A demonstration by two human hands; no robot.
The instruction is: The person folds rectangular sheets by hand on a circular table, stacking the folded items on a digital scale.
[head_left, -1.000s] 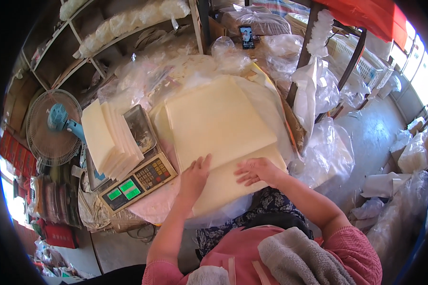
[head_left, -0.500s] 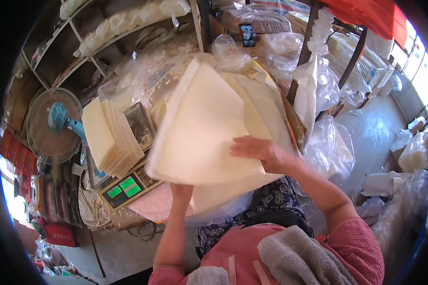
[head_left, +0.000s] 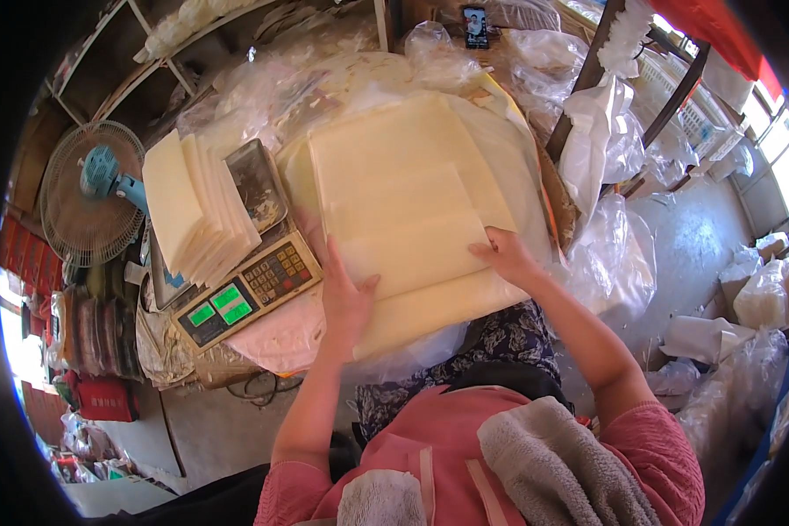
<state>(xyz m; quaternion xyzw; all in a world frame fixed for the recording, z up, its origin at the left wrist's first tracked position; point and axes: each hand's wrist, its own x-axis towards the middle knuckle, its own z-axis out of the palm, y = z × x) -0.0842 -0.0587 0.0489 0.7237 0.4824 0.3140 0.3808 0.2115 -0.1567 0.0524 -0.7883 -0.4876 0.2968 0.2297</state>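
Observation:
A folded stack of thin, cream-coloured sheets (head_left: 394, 202) lies flat on the table before me. My left hand (head_left: 346, 298) rests at its near left corner, fingers stretched along the side edge and thumb apart on top. At the near right corner, my right hand (head_left: 508, 257) pinches the edge between thumb and fingers. Beneath this stack spreads a wider cream sheet (head_left: 438, 307), which reaches toward my lap. To the left stands a digital scale (head_left: 245, 294) with lit green displays. Several folded cream pieces (head_left: 193, 206) stand upright in a row beside its metal pan (head_left: 259, 184).
A fan (head_left: 96, 188) stands at the left, near shelves (head_left: 184, 74). A phone (head_left: 475, 28) is propped at the back. Clear plastic bags (head_left: 618, 254) hang at the table's right side, next to a dark post (head_left: 579, 96). More bags (head_left: 763, 289) lie at far right.
The folded cream stack has come down from a raised, tilted position to lie flat. My left hand has come out from under it to the corner; my right has moved from its face to the edge.

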